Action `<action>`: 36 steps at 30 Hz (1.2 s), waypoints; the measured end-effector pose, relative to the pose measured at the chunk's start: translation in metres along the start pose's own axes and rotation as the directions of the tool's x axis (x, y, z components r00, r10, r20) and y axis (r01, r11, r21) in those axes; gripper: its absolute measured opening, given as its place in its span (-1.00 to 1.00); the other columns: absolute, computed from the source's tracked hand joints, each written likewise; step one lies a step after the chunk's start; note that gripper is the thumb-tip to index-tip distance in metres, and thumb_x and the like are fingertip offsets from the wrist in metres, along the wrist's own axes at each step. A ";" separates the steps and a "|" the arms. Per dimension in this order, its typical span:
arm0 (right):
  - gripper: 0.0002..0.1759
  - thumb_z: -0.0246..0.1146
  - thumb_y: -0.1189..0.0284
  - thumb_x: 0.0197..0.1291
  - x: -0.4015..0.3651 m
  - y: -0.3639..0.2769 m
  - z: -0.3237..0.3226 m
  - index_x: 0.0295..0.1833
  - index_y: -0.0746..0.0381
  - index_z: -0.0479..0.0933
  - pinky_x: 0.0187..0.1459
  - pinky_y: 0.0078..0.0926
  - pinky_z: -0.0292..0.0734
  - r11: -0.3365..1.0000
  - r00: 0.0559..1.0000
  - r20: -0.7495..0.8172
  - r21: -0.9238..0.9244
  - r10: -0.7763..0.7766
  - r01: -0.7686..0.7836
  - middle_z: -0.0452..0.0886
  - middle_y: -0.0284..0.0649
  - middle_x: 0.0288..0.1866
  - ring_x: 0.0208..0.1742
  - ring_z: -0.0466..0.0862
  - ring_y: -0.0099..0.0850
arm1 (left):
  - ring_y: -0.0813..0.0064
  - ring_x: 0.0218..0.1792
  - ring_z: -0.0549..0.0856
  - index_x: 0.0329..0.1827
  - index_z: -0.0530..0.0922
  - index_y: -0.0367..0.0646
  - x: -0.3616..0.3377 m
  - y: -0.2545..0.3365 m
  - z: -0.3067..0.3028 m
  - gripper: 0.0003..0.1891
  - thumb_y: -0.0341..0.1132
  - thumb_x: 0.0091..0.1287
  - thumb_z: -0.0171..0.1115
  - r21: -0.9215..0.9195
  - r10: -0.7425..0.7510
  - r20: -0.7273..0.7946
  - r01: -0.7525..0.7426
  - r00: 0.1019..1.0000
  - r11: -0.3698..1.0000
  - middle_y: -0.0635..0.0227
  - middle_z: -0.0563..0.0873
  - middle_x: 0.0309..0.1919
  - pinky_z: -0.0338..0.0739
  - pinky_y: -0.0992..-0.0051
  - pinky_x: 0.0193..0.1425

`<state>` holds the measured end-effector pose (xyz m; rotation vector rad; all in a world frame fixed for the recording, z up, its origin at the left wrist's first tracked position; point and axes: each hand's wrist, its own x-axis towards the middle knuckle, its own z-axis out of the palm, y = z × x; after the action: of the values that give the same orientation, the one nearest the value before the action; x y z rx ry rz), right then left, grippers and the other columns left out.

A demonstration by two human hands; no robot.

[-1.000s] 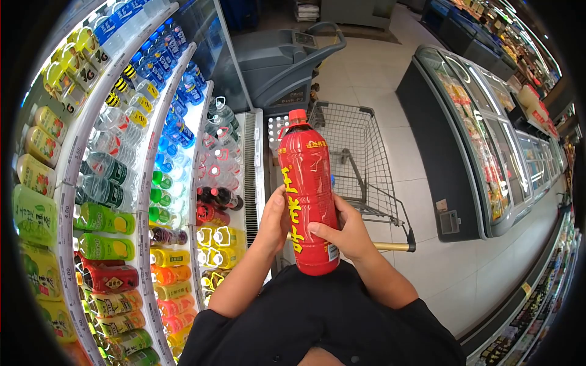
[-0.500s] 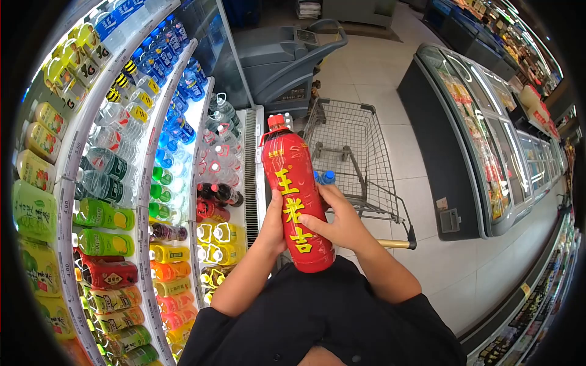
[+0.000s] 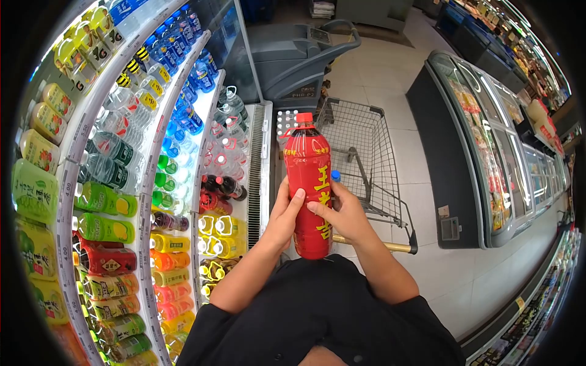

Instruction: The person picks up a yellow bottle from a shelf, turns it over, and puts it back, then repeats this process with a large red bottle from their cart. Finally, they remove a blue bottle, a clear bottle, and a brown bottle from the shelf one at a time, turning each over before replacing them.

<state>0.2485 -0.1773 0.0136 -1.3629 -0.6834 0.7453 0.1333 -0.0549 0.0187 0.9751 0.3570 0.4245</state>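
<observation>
While the left hand (image 3: 282, 221) and right hand (image 3: 350, 216) are curling fingers around it, apparently for steadiness, a red plastic bottle (image 3: 306, 183) is hovering before a black shirt (image 3: 317, 305); a grey wire cart (image 3: 383, 160) is standing beyond.

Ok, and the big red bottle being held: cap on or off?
On: the red cap covers the mouth of the bottle.

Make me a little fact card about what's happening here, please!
Left hand: holding the red bottle
Right hand: holding it too, from the other side
Bottle cap: red, on
Writing: yellow, on the bottle
Left side: shelves of colourful drinks
Ahead: wire cart and grey machine
Right side: long case with glass on top
</observation>
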 end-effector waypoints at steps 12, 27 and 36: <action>-0.27 0.51 0.44 0.26 -0.003 -0.016 0.002 0.48 0.38 0.40 0.28 -0.34 0.60 0.981 1.000 -0.004 -0.192 -0.002 0.002 0.61 -0.12 0.27 0.23 0.67 -0.38 | 0.42 0.39 0.52 0.62 0.19 -0.13 0.001 -0.002 -0.002 -0.41 -0.18 0.65 0.15 -0.024 -0.061 -0.029 0.061 0.998 0.998 0.22 0.51 0.40 0.43 0.33 0.48; -0.26 0.12 0.16 0.62 -0.014 0.007 0.000 0.69 0.30 0.10 0.58 -0.28 0.21 0.948 0.996 0.060 0.308 0.060 -0.076 0.30 -0.03 0.62 0.61 0.32 -0.27 | 0.40 0.26 0.66 0.50 0.35 -0.16 -0.001 0.003 -0.010 -0.50 -0.06 0.66 0.08 -0.186 -0.118 -0.030 0.110 0.993 0.976 0.21 0.63 0.29 0.59 0.32 0.35; -0.27 -0.11 0.18 0.71 -0.020 0.003 0.018 0.76 0.24 -0.18 0.65 -0.37 0.03 0.901 0.997 0.073 0.429 0.034 -0.062 -0.06 -0.18 0.80 0.74 0.03 -0.37 | 0.36 0.38 0.57 0.60 0.24 -0.13 -0.002 -0.003 -0.005 -0.41 0.01 0.66 0.02 -0.197 -0.055 0.005 0.055 0.998 0.979 0.19 0.52 0.42 0.49 0.28 0.47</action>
<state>0.2215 -0.1825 0.0121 -0.9541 -0.4964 0.9218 0.1297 -0.0539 0.0136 0.7702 0.3351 0.4014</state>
